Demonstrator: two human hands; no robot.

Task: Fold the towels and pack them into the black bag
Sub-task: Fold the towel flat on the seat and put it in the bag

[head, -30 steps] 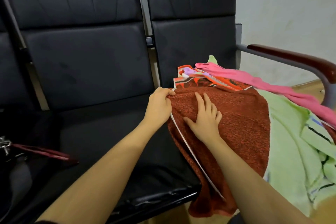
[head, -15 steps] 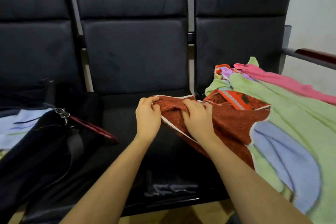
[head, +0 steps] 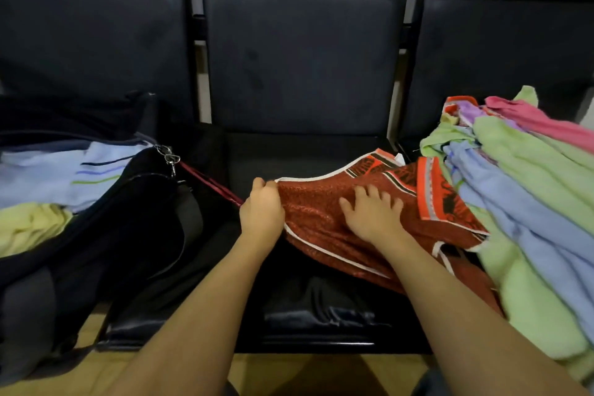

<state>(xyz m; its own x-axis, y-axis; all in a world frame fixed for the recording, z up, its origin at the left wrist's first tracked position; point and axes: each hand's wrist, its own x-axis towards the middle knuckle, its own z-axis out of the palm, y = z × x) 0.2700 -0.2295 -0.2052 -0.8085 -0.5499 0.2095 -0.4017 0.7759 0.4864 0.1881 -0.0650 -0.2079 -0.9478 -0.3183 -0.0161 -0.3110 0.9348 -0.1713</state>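
Dim, soft indoor light; wide-angle bending at the edges, slight motion blur throughout.

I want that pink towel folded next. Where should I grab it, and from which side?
Judging from its pose, take the pink towel at its near-left end, coming from above. It lies on top of the pile, over the green towel, so nothing pins that end; fingers can pinch it and peel it leftward.

A bag [head: 106, 235] sits at the left of the frame with folded towels [head: 64, 177] in its mouth. A towel [head: 328, 228] lies mid-frame on the centre seat [head: 305, 151], under both hands. A towel pile [head: 520, 190] lies at the right.
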